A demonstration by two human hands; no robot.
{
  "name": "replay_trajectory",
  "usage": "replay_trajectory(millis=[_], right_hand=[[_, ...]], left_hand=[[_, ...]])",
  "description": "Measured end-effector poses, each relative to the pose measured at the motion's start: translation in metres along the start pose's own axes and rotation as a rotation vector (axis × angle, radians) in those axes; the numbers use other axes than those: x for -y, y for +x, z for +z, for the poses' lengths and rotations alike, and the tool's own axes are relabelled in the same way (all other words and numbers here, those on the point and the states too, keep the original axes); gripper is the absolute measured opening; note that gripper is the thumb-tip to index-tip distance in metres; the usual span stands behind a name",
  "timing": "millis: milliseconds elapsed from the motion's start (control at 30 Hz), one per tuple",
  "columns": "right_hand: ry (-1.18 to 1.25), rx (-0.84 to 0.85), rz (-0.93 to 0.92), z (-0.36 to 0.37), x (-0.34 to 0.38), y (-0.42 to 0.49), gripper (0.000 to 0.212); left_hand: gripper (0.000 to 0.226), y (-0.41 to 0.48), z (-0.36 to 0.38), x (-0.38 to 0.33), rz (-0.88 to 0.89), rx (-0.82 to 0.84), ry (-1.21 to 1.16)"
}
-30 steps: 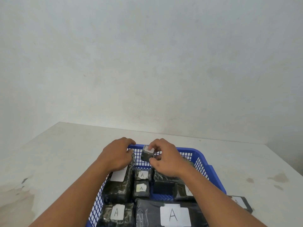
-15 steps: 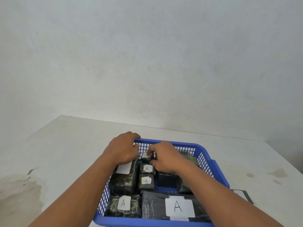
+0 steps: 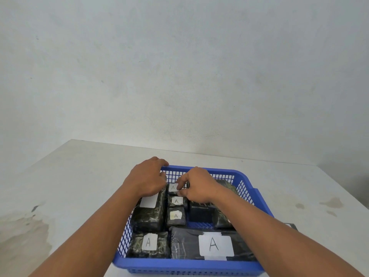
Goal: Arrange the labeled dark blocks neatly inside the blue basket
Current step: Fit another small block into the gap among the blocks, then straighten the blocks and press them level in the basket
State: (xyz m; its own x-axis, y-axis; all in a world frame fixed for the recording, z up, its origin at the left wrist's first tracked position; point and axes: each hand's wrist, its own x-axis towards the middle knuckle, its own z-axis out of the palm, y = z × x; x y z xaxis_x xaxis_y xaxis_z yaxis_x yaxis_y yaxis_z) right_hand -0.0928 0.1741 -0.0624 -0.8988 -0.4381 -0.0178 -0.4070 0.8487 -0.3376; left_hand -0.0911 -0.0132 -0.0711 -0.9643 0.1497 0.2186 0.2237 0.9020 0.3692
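Note:
A blue basket (image 3: 245,178) sits on the table and holds several dark wrapped blocks with white "A" labels. A column of three small blocks runs down its middle; the farthest small block (image 3: 172,187) lies at the back wall, and my right hand (image 3: 197,184) pinches it with thumb and fingertips. My left hand (image 3: 146,178) rests flat on the tall block (image 3: 148,214) at the left, fingers reaching the basket's far rim. A large flat block (image 3: 211,244) and a medium block (image 3: 148,243) fill the near row. Dark blocks under my right hand are partly hidden.
The pale stained table (image 3: 83,176) meets a plain wall at the back. Another labelled dark block (image 3: 292,225) lies on the table just right of the basket, mostly hidden behind my right forearm.
My right hand has lowered the small block from above the basket into the back of the middle column. The left hand stayed on the tall block. The view tilted down a little.

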Motion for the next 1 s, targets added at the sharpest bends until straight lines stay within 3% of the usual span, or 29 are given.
replay_trajectory(millis=[200, 333, 500, 733, 900, 1000], right_hand=[[-0.023, 0.102, -0.042, -0.012, -0.007, -0.005, 0.027], [0.157, -0.074, -0.006, -0.044, -0.021, -0.022, 0.024], [0.065, -0.168, 0.09, -0.078, -0.055, -0.051, 0.015], [-0.422, 0.007, 0.181, -0.063, -0.087, -0.076, 0.036], [-0.406, 0.113, 0.128, -0.049, -0.09, -0.08, 0.064], [-0.369, 0.134, 0.121, -0.048, -0.092, -0.078, 0.065]], left_hand=[[0.042, -0.002, 0.0, -0.004, 0.011, 0.015, 0.036], [0.043, -0.004, -0.002, -0.011, 0.034, 0.024, 0.084], [0.04, -0.008, -0.005, -0.021, 0.086, 0.0, 0.137], [0.043, -0.01, -0.008, -0.043, 0.113, 0.093, 0.096], [0.055, -0.024, 0.007, -0.042, 0.056, 0.099, 0.157], [0.062, -0.028, 0.016, -0.034, -0.01, 0.155, 0.158]])
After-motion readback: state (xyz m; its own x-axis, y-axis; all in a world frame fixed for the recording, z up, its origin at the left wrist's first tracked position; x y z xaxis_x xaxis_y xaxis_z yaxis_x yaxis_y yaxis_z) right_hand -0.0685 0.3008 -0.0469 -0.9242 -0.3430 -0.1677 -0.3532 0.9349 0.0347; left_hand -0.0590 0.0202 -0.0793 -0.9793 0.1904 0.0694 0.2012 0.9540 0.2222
